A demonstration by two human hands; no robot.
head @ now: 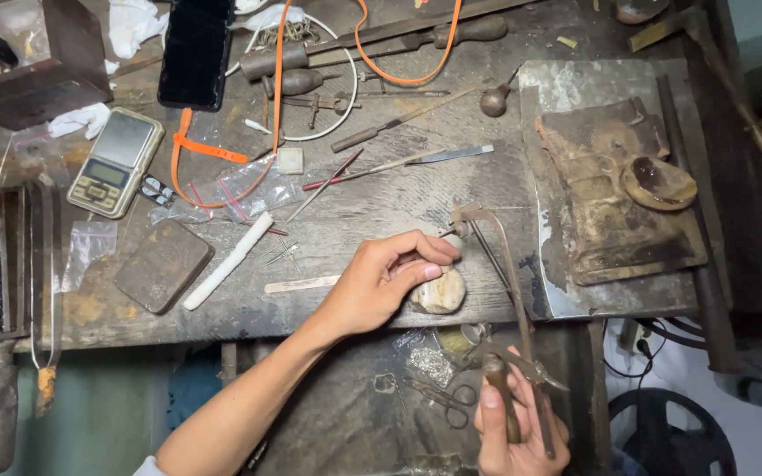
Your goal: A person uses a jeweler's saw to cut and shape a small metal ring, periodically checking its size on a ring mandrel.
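Left hand [385,278] lay on the front edge of the wooden workbench [372,198], fingers curled around a pale rounded stone [440,293] and pinching something small at its top; too small to identify. Right hand [513,423] sat lower, in front of the bench edge, clenched on the wooden handle of a saw frame [509,291]. Frame rose from that grip up to the bench, its top end meeting the spot just beside the left fingertips.

Below the bench edge, between both forearms, lay a pair of small scissors [447,397] and a heap of silvery scraps [431,363].

Farther back on the bench: a flat dark block [163,264] and a white stick [227,262] to the left of the left hand, a pocket scale [116,161] near the left rear, a dark phone [194,53] behind it, an orange cord [222,150] looping across small clear bags. Files and wooden-handled tools [399,119] were scattered along the middle. To the right, a metal sheet [557,88] carried a worn charred block [610,189] with a small round dish [659,182] resting on it.
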